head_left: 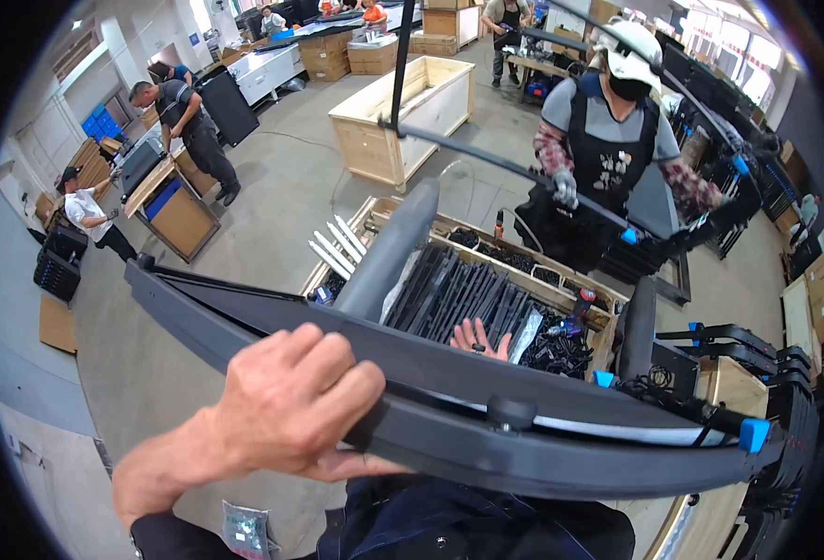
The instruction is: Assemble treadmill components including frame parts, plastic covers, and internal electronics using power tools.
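Just below the left hand [286, 411], near the lower edge, lies a small clear plastic bag [246, 530] of dark small parts on the grey floor; far above that hand, at the back of the hall, stand brown cardboard cartons [330, 54], square and plain, with a stack of blue crates [100, 124] up and to its left against the wall; what is printed on any of them is too small to tell.

The long dark grey curved frame bar [449, 373] is matte, wide and slightly bowed, with a round black knob [511, 412] on its near face, a pale strip along its right half and bright blue end caps [753, 434] at its right end; it runs across in front of the person from upper left to lower right.

The left hand is curled over the top edge of the bar, fingers wrapped forward and thumb beneath, gripping it left of the knob; the right hand [480, 338] shows only as fingertips rising above the bar's far edge, a dark ring on one finger, laid on the bar, though how firmly it grips I cannot tell.

Beyond the right hand sits an open pale wooden crate [608, 297] packed with black slats and black cables; past it a co-worker in a white helmet and dark apron holds a thin black rod [496, 161] with a gloved hand [566, 187].
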The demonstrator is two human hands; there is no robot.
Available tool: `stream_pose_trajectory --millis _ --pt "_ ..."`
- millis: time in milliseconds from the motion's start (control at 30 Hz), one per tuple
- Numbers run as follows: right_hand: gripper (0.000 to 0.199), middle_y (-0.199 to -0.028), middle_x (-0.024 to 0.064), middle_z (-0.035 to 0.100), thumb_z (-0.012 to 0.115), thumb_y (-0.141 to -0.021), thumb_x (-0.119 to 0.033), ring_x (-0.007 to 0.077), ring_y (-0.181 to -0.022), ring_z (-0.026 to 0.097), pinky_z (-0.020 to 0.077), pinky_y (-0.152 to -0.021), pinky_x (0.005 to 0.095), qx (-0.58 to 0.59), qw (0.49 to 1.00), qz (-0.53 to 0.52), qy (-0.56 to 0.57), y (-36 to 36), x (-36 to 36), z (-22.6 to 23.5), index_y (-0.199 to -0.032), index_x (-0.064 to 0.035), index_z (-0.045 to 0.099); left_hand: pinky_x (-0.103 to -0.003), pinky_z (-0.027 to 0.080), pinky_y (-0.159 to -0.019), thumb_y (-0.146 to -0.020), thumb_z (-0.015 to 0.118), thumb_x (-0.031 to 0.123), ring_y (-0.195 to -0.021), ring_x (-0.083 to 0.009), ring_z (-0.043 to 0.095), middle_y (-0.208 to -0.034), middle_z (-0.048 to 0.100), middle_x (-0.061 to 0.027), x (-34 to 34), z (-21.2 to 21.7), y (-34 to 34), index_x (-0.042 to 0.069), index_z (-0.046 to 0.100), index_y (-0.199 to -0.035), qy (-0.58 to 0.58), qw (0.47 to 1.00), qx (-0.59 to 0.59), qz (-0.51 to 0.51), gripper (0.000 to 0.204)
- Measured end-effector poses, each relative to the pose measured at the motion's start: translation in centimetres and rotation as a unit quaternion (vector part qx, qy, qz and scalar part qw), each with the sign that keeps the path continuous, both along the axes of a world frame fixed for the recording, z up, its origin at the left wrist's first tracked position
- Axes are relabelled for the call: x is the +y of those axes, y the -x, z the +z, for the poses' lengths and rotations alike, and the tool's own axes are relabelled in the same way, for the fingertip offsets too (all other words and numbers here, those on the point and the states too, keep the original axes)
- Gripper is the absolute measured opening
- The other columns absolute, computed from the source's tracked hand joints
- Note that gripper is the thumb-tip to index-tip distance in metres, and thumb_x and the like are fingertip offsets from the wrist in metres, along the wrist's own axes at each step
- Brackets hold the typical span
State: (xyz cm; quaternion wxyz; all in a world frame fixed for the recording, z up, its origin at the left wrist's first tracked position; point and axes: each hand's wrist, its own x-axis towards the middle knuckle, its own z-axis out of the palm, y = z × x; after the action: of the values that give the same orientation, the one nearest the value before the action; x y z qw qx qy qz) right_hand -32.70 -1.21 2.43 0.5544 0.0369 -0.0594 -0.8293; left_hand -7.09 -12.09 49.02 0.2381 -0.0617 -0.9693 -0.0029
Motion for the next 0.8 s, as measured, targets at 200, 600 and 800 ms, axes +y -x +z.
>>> stream_pose_trajectory --millis 200,600,800 --pt "0.077 -0.151 0.0159 0.048 0.039 -0.098 -0.072 0.0349 -0.149 0.029 0.0195 -0.123 0.0558 0.032 0.995 0.064 -0.070 -11.4 -2.5 6.7 -0.147 -0.0134 0.048 -0.027 0.034 -0.049 -0.082 0.067 0.061 -0.055 -0.0142 0.046 -0.068 0.042 0.0002 -6.2 0.9 -8.9 0.008 0.059 -0.081 0.080 0.986 0.143 -0.029 0.054" --pt "0.064 -0.132 0.0155 0.062 0.046 -0.099 -0.066 0.0338 -0.136 0.045 0.0316 -0.115 0.0514 0.191 0.921 0.248 -0.234 -31.1 -19.4 7.0 -0.130 -0.0119 0.059 -0.031 0.047 -0.058 -0.064 0.074 0.068 -0.069 -0.0196 0.059 -0.078 0.058 -0.0063 -32.0 3.2 -32.6 0.001 0.061 -0.085 0.059 0.954 0.274 -0.108 0.072" --pt "0.060 -0.127 0.0149 0.064 0.047 -0.099 -0.065 0.0330 -0.131 0.048 0.0346 -0.112 0.0510 0.248 0.889 0.278 -0.266 -36.2 -31.1 3.4 -0.124 -0.0120 0.060 -0.042 0.049 -0.085 -0.078 0.072 0.046 -0.097 -0.0283 0.061 -0.108 0.060 -0.0166 -37.8 -0.8 -37.2 -0.005 0.055 -0.126 -0.103 0.900 0.413 -0.094 0.072"
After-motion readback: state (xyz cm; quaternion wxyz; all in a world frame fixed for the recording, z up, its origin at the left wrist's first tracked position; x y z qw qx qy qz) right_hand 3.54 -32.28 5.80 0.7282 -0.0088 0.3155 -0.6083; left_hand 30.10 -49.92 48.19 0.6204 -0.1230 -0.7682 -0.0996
